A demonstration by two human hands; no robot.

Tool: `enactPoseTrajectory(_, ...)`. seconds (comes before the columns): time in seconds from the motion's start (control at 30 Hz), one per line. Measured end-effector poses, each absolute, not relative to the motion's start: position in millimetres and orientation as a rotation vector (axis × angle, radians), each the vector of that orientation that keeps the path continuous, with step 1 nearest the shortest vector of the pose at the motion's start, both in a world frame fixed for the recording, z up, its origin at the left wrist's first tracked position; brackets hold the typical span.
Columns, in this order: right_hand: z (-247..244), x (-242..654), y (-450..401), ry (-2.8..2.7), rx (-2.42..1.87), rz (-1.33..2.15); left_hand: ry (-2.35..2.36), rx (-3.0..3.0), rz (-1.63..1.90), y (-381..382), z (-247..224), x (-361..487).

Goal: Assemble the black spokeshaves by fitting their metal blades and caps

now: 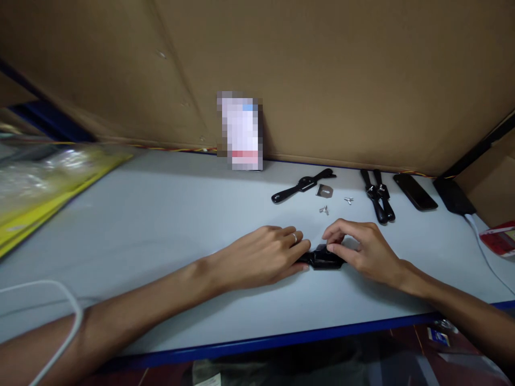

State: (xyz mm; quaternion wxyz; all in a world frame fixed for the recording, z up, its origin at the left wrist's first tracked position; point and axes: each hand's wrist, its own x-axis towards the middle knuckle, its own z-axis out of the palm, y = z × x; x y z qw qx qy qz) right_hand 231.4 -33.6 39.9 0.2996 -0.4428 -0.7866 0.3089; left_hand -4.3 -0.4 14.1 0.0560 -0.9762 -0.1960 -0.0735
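A black tool with a flat middle section [326,260] lies on the pale table near its front edge. My left hand [277,253], with a ring on one finger, is closed round the tool's left end. At its right side my right hand [356,247] has thumb and fingertips bent over the middle section; whether they pinch a small part there is too small to tell. Beyond the hands lie a black tool body [302,185], a flat metal plate with a slot [324,191], and small silver wing screws [324,210] with another [348,200] to their right.
Two black tools [378,195] lie side by side at the back right, next to a dark phone [415,192] and a black box [454,197] with a cable. A blurred upright screen [244,131] leans at the cardboard wall. Clear plastic bags [44,171] lie at left; a white cable crosses my left forearm.
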Motion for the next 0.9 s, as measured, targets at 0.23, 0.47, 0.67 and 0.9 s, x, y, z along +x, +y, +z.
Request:
enactPoseTrajectory(0.23,36.5,232.1,-32.9,-2.142,-1.132,0.782,-0.590,-2.957,-0.212,-0.7,15.1,-4.0)
enactPoseTrajectory(0.47,40.7,235.3,-27.9,-2.059,-1.103,0.626,-0.592,-2.959,-0.200,-0.6,16.0,-3.5)
enactPoseTrajectory(0.67,51.1,258.7,-7.7,-1.831,-1.231,0.286,-0.610,-2.962,-0.161,-1.5,17.9,-2.8)
enactPoseTrajectory(0.9,45.0,284.3,18.7,-1.847,-1.288,0.067,-0.618,-2.970,-0.131,-1.4,17.0,-3.3)
